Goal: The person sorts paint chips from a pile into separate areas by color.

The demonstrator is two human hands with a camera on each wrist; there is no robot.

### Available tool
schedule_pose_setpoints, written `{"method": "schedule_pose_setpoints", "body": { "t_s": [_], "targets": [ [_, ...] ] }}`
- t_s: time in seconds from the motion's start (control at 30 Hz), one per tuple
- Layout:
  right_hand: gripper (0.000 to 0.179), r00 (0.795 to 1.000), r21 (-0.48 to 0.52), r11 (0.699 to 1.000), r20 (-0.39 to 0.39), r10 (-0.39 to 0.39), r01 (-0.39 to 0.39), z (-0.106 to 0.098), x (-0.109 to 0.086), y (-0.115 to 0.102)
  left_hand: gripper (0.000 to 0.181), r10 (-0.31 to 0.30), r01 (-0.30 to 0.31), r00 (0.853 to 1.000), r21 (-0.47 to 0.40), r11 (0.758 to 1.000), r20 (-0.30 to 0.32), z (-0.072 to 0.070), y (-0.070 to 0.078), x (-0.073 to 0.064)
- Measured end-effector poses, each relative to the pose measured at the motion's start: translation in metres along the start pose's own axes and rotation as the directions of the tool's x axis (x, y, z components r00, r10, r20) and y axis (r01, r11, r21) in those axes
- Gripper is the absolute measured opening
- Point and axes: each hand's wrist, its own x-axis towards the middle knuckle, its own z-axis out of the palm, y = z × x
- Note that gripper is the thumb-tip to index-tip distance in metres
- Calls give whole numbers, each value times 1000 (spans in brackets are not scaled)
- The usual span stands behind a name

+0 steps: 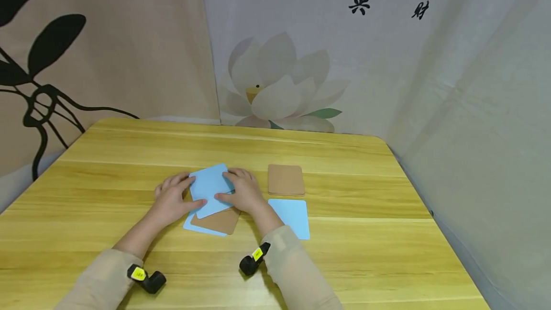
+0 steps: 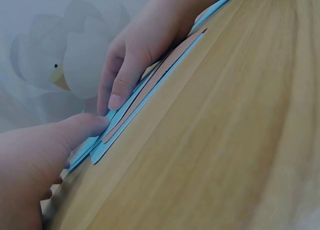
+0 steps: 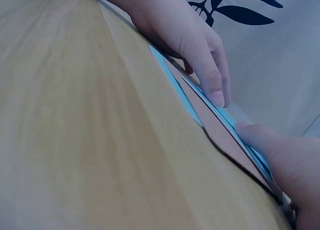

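Observation:
A pale blue square card (image 1: 211, 190) lies tilted on top of a small overlapping pile, between the two hands. Along its left side rests my left hand (image 1: 171, 202), the thumb stretched over the lower part and the forefinger at the upper left corner. My right hand (image 1: 244, 190) touches the right side with thumb and forefinger spread apart. Under the top card show a brown card (image 1: 224, 224) and another blue card (image 1: 189, 224). In the left wrist view the left thumb (image 2: 87, 127) presses near the card's edge; the right wrist view shows the right thumb (image 3: 252, 135) likewise.
To the right of the pile lie brown cards (image 1: 286, 179), stacked with edges nearly even. A blue card (image 1: 292, 216) sits just in front of them, partly behind the right forearm. The wooden table (image 1: 366, 252) meets a printed curtain (image 1: 301, 13) at its far edge.

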Motion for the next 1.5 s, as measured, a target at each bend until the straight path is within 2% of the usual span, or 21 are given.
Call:
{"method": "schedule_pose_setpoints", "body": {
  "t_s": [0.2,0.5,0.8,0.97,1.23,1.5],
  "targets": [
    [71,1000,43,999,-22,14,-13,-2,-1,-1,85,2,-2,1000,-13,1000,1,0,-1,1],
    [74,997,78,997,-83,-6,13,-7,-7,-2,85,19,-21,999,-49,999,-40,4,2,4],
    [73,980,70,995,-190,-61,76,-11,-17,-2,84,94,-101,992,-91,991,-84,2,2,5],
    [74,972,58,994,-221,-77,92,-12,-25,-2,86,106,-114,992,-126,986,-72,1,4,4],
    [73,963,112,989,-259,-69,101,-18,-45,-2,83,133,-140,990,-176,974,-50,1,11,2],
    [72,964,137,983,-252,-85,123,-28,-63,6,83,147,-154,988,-194,969,-50,6,22,-1]
  ]
}}
